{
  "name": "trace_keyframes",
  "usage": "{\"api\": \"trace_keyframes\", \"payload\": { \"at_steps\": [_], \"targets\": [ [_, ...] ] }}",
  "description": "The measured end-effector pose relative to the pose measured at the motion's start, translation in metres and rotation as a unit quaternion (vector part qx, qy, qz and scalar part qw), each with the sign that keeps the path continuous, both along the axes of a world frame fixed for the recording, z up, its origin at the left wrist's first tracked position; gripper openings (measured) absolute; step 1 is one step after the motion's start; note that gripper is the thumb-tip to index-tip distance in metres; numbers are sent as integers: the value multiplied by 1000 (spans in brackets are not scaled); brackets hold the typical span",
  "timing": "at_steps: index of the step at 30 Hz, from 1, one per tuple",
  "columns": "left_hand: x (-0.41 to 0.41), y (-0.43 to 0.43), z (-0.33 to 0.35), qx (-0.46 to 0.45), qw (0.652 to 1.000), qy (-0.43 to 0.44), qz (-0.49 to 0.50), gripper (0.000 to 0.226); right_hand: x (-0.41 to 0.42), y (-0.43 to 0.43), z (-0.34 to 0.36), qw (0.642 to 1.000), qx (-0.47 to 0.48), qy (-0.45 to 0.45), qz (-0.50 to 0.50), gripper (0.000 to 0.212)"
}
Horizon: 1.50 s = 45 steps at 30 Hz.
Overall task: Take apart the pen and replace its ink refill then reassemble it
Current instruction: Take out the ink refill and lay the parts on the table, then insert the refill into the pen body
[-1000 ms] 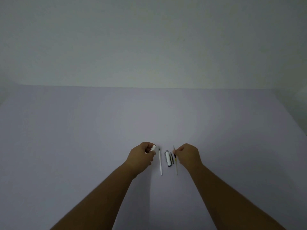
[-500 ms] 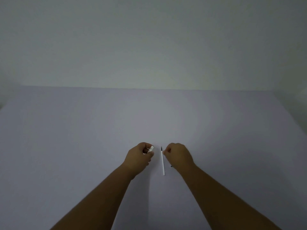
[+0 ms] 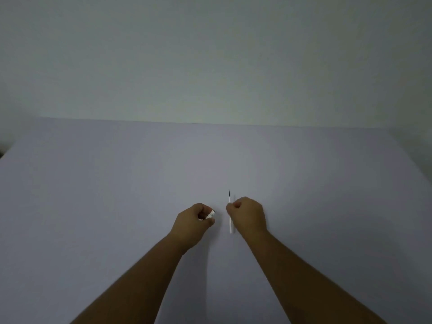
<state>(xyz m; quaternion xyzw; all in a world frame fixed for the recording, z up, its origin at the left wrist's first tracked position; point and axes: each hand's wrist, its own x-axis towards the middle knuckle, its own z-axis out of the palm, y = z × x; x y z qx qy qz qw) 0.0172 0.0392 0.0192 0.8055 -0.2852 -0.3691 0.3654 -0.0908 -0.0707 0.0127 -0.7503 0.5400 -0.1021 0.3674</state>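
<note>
We find no legible text, label, brand, number or sign anywhere in view. The white pen piece [image 3: 209, 215] beside the ink refill [image 3: 230, 215] shows faint marks only, too small and blurred to read.

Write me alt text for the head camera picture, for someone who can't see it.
Seen from above, a person's right hand pinches a thin white ink refill, dark tip pointing away, while the left hand holds a small white pen part beside it. Both bare forearms reach over a plain pale purple table against a blank wall.
</note>
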Motion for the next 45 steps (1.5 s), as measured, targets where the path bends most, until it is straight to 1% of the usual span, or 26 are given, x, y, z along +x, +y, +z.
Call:
{"api": "trace_keyframes", "payload": {
  "at_steps": [1, 3, 5, 9, 11, 13, 17, 22, 25, 27, 30, 32, 33, 34, 36, 37, 38, 41, 45],
  "targets": [
    [0, 0, 1, 2, 1000, -9, -7, 7, -1, -3, 5, 997, 26, -62, -38, 20],
    [-2, -1, 4, 3, 1000, -23, -20, 7, -5, -5, 15, 977, 82, -169, -101, 20],
    [-4, -3, 7, 2, 999, -26, -28, 6, -9, -4, 22, 960, 116, -220, -129, 21],
    [-13, -7, 11, -6, 999, -22, -35, 7, -19, -2, 26, 946, 142, -256, -137, 19],
    [-17, -8, 13, -12, 999, -20, -39, 7, -24, -2, 28, 945, 134, -266, -136, 20],
    [-21, -11, 14, -23, 999, -10, -39, 9, -27, -1, 29, 950, 127, -260, -120, 21],
    [-29, -16, 18, -44, 998, 4, -42, 14, -32, 2, 30, 948, 179, -253, -73, 17],
    [-32, -19, 20, -43, 998, 2, -45, 9, -38, -7, 33, 931, 186, -296, -101, 18],
    [-35, -23, 22, -57, 997, 10, -42, 13, -39, -8, 31, 944, 197, -259, -54, 20],
    [-36, -25, 23, -59, 997, 16, -42, 13, -40, -11, 30, 947, 202, -247, -45, 21],
    [-37, -27, 24, -67, 996, 42, -36, 13, -43, -22, 32, 945, 207, -249, -50, 15],
    [-36, -26, 25, -76, 995, 60, -32, 18, -46, -31, 30, 939, 218, -255, -74, 13],
    [-36, -26, 25, -79, 994, 65, -32, 21, -48, -35, 28, 943, 210, -245, -84, 14],
    [-35, -25, 26, -81, 994, 68, -33, 23, -49, -38, 24, 958, 181, -208, -80, 14],
    [-33, -25, 26, -82, 994, 71, -33, 25, -51, -42, 12, 994, 90, -59, -15, 18],
    [-32, -25, 25, -80, 994, 71, -33, 26, -51, -41, 7, 998, 55, 14, 20, 19],
    [-32, -25, 24, -78, 994, 72, -32, 26, -50, -40, 2, 996, 33, 67, 44, 19],
    [-30, -25, 20, -72, 994, 71, -31, 25, -46, -35, -7, 987, 6, 146, 62, 20],
    [-26, -23, 17, -72, 994, 70, -33, 21, -40, -33, -15, 983, -1, 172, 61, 25]
  ]
}}
